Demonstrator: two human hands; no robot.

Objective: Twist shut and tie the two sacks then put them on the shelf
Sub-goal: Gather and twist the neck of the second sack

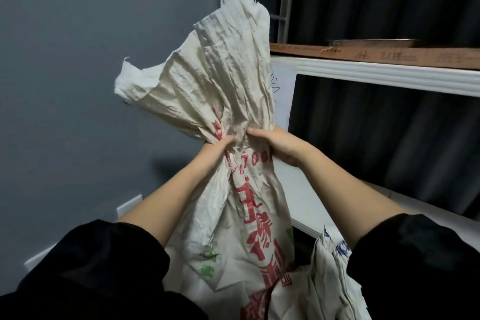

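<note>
My left hand (217, 154) and right hand (275, 147) both grip gathered neck of red-printed sack (249, 215), held upright before shelf (384, 74). No tie visible yet. Second sack (335, 267) waits lower right, apparently untied. Shelving both remains.

The person wears a black top with loose, soft sleeves. Each sleeve (109, 249) is pushed up and bunched near the elbow, leaving both forearms bare down to the left hand (215, 153) and right hand (280, 145).
</note>
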